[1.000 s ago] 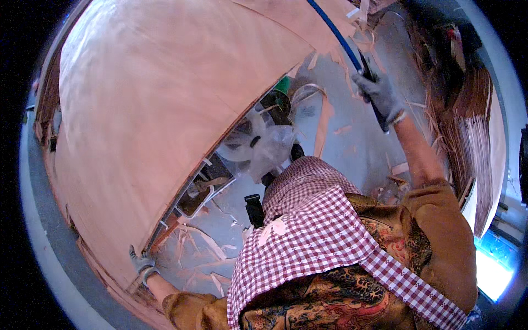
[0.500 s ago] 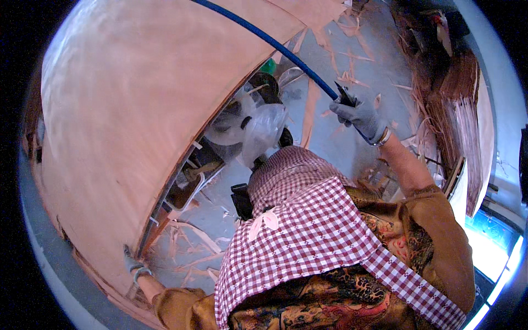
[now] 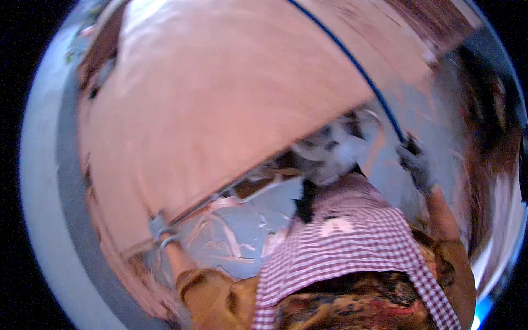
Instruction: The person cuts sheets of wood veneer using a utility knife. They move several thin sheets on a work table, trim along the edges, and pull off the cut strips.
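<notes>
A broad, pale wood veneer sheet point(image 3: 220, 104) lies across the left and middle of the view. My left hand point(image 3: 159, 226), in a grey glove, is at its near left corner, with the fingers closed over the edge. Off to the right, my gloved right hand point(image 3: 420, 168) is wrapped round a black fitting at the end of a blue hose point(image 3: 352, 61). The hose runs up over the sheet's far right part and out of the top of the view. Motion blur hides the fitting's shape and the finger details.
Cloudy plastic wrapping point(image 3: 338, 157) and dark items sit below the sheet's near edge, by my checked apron point(image 3: 330, 253). Veneer scraps point(image 3: 231, 236) litter the grey floor. Stacked brown veneer point(image 3: 440, 22) stands at the far right, with darker piles along the right side.
The view has swung, so sheet, hands and hose appear farther right, and my right hand lower. My left hand stays at the sheet's corner; the right still holds the hose end.
</notes>
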`<action>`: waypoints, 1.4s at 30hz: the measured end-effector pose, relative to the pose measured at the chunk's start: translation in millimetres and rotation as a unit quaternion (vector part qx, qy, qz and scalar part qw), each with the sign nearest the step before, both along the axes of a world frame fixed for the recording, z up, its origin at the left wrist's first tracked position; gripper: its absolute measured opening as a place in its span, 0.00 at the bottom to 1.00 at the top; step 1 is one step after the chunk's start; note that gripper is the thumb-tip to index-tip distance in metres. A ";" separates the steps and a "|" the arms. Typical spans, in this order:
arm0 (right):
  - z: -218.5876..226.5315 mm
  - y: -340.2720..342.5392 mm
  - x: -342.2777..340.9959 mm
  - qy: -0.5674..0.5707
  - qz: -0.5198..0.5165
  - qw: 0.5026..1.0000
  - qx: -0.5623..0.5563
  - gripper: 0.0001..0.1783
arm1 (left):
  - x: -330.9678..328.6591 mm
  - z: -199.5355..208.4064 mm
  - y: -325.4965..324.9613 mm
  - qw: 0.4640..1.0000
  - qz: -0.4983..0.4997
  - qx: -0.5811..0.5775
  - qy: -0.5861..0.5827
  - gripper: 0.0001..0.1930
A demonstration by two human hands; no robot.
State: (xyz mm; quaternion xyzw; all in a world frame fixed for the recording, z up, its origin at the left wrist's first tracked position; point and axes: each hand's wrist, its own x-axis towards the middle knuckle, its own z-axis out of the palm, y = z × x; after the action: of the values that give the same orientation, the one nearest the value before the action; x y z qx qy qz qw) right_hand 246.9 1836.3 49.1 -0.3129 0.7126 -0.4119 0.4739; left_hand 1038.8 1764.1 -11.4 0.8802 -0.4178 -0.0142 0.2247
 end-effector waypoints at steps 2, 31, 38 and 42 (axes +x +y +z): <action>-9.4 9.2 -14.4 0.002 -0.021 1.000 0.019 0.11 | -69.0 0.2 -31.1 0.996 0.070 -0.059 0.008 0.16; -71.8 66.1 -30.2 0.033 0.448 0.891 -0.066 0.12 | -375.8 119.1 -160.1 0.879 -0.283 -0.213 0.319 0.20; -36.1 61.0 6.0 -0.357 0.257 0.873 0.209 0.10 | -337.4 42.8 -133.4 0.977 -0.180 0.091 0.075 0.35; -77.7 74.2 8.3 -0.078 0.477 0.874 -0.042 0.10 | -295.8 50.2 -147.7 0.944 -0.214 0.032 0.249 0.24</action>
State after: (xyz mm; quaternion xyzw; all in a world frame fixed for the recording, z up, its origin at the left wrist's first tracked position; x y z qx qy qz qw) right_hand 255.1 1910.5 -28.6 -0.6012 0.4193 -0.1886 0.6536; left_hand 743.0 1616.4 38.8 0.7457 -0.5261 -0.2937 0.2845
